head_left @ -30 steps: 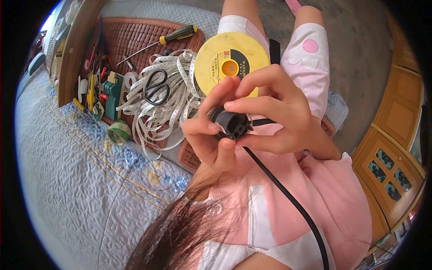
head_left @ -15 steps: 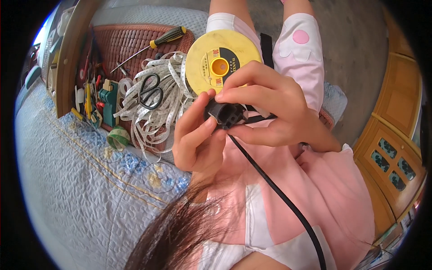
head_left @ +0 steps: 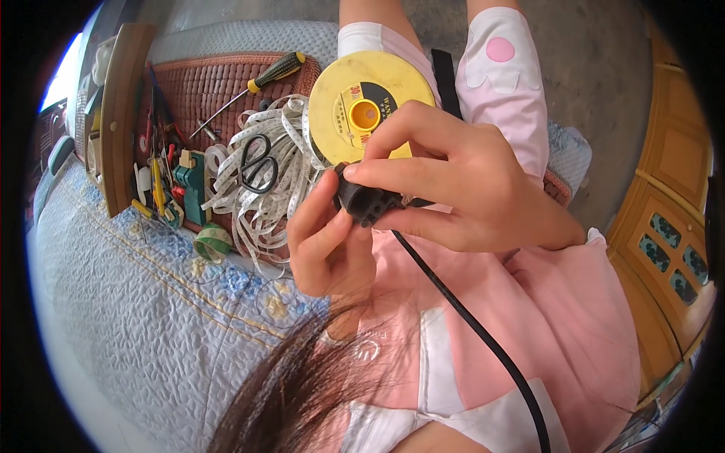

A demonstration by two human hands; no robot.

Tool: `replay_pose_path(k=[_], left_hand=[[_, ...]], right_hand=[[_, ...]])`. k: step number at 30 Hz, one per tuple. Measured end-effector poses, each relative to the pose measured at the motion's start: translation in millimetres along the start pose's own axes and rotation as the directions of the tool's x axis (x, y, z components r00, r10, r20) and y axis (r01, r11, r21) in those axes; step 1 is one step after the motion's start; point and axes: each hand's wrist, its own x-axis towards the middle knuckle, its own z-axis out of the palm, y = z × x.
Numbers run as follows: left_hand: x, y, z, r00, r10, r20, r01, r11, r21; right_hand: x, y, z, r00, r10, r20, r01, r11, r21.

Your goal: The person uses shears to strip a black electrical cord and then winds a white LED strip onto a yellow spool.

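Note:
Both hands grip a small black plastic fitting (head_left: pixel 362 202) with openings on its face. My left hand (head_left: pixel 326 249) has fingertips on its left and lower side, and my right hand (head_left: pixel 461 189) pinches it with fingers on top and thumb along the underside. A black cable (head_left: pixel 468 313) runs from near the fitting down over the pink top. Just beyond my hands a round yellow case (head_left: pixel 340 94) rests by my leg. To the left lie a tangled white measuring tape (head_left: pixel 253 226) and black-handled scissors (head_left: pixel 260 166).
A brown woven mat (head_left: pixel 196 83) holds a screwdriver (head_left: pixel 272 74), assorted small tools (head_left: pixel 158 181) and a green tape roll (head_left: pixel 213 240). A wooden board (head_left: pixel 121 121) stands left, beside a quilted cover (head_left: pixel 136 325). Yellow wooden cabinet doors (head_left: pixel 672 189) are at the right.
Both hands and the fitting have shifted left in the picture. The fitting is turned a little, and my left fingers have regrouped around it. The view has also shifted slightly.

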Motion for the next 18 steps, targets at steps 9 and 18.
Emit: replay_pose_path(k=[9, 18], left_hand=[[23, 4, -5, 0.999, -0.04, 0.015, 0.04, 0.999, 0.034], [21, 11, -4, 0.999, 0.011, 0.054, -0.021, 0.981, 0.191]], right_hand=[[2, 4, -4, 0.999, 0.019, 0.044, -0.018, 1.0, -0.004], [-3, 8, -3, 0.991, 0.124, 0.059, -0.127, 0.99, 0.057]])
